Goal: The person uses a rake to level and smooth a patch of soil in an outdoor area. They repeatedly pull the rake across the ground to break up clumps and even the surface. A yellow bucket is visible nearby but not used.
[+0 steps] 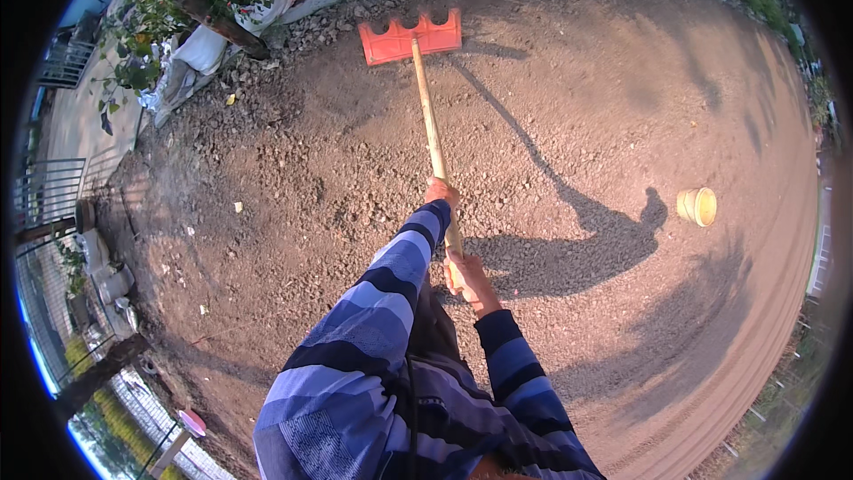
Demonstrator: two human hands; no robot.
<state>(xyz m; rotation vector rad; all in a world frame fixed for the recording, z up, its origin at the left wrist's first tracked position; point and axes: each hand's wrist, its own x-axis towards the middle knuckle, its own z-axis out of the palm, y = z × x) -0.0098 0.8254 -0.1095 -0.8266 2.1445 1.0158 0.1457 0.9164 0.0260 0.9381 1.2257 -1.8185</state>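
Note:
A wooden handle (430, 120) runs away from me, bearing a wide red rake head (413, 40), seemingly plastic, with a scalloped edge on the far side. My left hand (442, 193) grips the shaft about midway along. Closer to my body, my right hand (466, 278) is wrapped around the handle's lower part. The head is at the soil (373, 107); whether it touches is hard to tell. Small clods and stones lie around the shaft, thickest on its left. My shadow and the tool's shadow stretch to the right.
A yellow bucket (696, 207) lies tipped on the soil at right. White sacks (201, 50) and pepper plants line the far left edge, beside a slanted wooden post (186, 3). Metal railings (50, 190) and pots (115, 283) stand at left. A pink object (192, 423) is lower left.

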